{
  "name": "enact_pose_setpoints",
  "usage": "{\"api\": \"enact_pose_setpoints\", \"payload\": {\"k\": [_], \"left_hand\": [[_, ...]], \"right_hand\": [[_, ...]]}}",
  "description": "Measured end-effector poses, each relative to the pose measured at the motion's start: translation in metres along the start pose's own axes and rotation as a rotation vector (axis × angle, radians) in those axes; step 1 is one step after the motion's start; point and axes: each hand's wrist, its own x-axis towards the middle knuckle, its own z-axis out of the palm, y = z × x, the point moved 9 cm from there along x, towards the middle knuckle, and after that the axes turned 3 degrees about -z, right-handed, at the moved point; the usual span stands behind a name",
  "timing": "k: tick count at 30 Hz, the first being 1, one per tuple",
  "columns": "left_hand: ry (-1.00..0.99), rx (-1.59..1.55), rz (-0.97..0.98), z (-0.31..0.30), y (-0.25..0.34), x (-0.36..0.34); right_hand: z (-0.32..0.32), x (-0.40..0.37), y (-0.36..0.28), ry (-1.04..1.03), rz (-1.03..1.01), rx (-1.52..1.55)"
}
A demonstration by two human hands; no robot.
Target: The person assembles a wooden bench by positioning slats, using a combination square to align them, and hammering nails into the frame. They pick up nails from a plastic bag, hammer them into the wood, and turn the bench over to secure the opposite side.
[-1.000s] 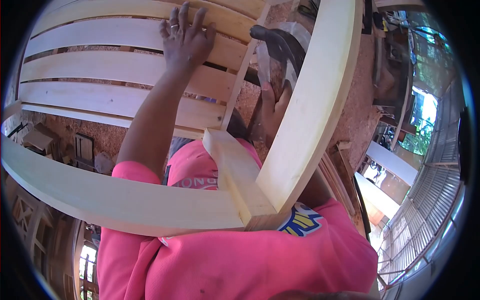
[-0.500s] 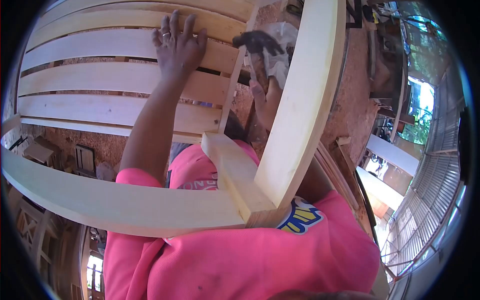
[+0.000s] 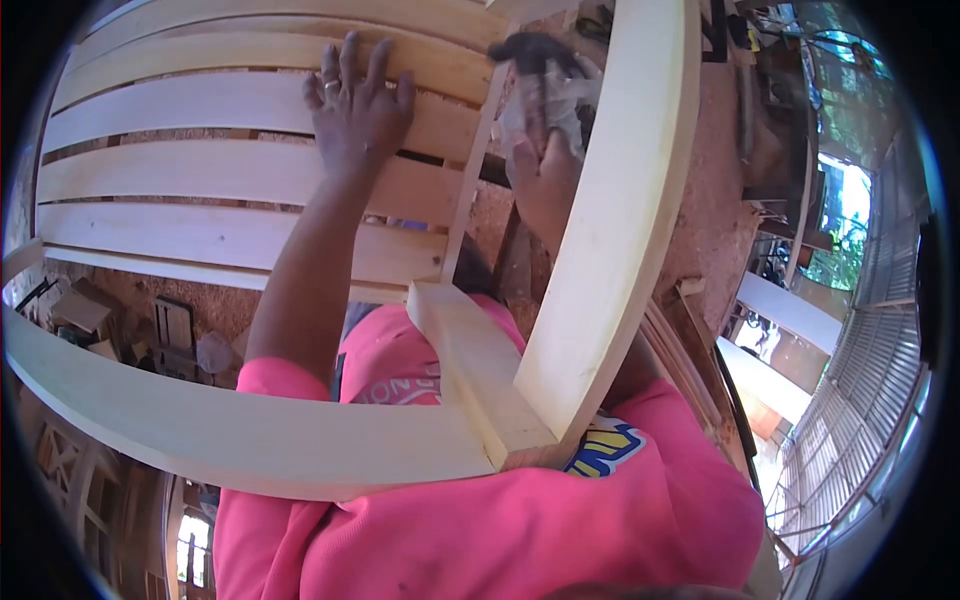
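Observation:
My left hand (image 3: 362,115) rests with its fingers spread on the pale wooden slats (image 3: 210,180) of a piece of furniture, a ring on one finger. In my right hand (image 3: 545,185) is a claw hammer (image 3: 533,85), gripped by its handle and blurred by motion. The dark hammer head is beside the slats' right end, near the upright end board (image 3: 472,170). A wide pale rail (image 3: 620,220) passes between my right arm and the camera. It meets a front rail (image 3: 250,435) and a short post (image 3: 480,370) at a corner close to my chest.
Crumpled clear plastic (image 3: 575,105) lies beyond the hammer on the reddish floor (image 3: 705,190). Long boards (image 3: 685,350) lean at the right, near a corrugated metal sheet (image 3: 850,380). Wooden frames (image 3: 75,450) stand at the lower left.
The hammer has swung up and away from the slat ends, its head now higher and blurred. My left hand stays on the slats. The whole view has shifted slightly down.

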Motion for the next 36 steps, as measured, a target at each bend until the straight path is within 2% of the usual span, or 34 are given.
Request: {"api": "enact_pose_setpoints", "payload": {"k": [1,5,8,9,11,13,14,15,18,22,25,28,31,36], "left_hand": [[0.009,0.007,0.001,0.0,-0.002,-0.005],[0.056,-0.011,0.015,-0.005,0.003,-0.004],[0.064,-0.005,0.01,-0.007,0.001,0.004],[0.042,0.003,0.009,-0.004,0.0,-0.002],[0.046,0.027,0.012,-0.006,-0.001,0.002],[0.025,0.022,0.019,-0.005,0.003,-0.007],[0.02,0.012,0.016,-0.003,0.002,-0.008],[0.034,0.01,-0.005,-0.002,-0.002,-0.001],[0.067,0.007,0.014,-0.005,0.0,-0.003],[0.067,-0.01,0.023,-0.007,0.001,-0.004],[0.03,0.021,0.008,-0.004,-0.002,-0.007],[0.058,0.011,0.017,-0.008,-0.002,-0.004],[0.08,-0.01,0.025,-0.01,0.0,-0.003],[0.083,-0.022,0.002,-0.003,-0.005,-0.002]], "right_hand": [[-0.02,-0.012,-0.018,0.217,-0.142,0.077],[0.005,-0.005,0.002,0.055,0.053,0.037],[-0.007,0.0,-0.015,-0.026,0.059,0.051],[-0.004,-0.002,-0.003,0.083,0.014,0.083],[0.006,-0.002,-0.002,0.128,-0.074,0.123],[0.035,0.004,0.024,0.003,-0.069,-0.056],[0.028,0.002,0.031,0.064,-0.053,-0.046],[0.01,0.007,0.008,0.125,-0.064,-0.029],[-0.005,-0.005,-0.017,0.178,0.036,0.044],[0.008,-0.007,0.001,0.092,0.035,-0.05],[-0.002,-0.01,-0.003,0.135,-0.054,0.023],[-0.038,-0.036,-0.038,0.314,-0.232,-0.101],[-0.043,-0.055,-0.044,0.206,-0.23,-0.094],[-0.014,-0.072,-0.031,0.109,-0.247,-0.026]]}}
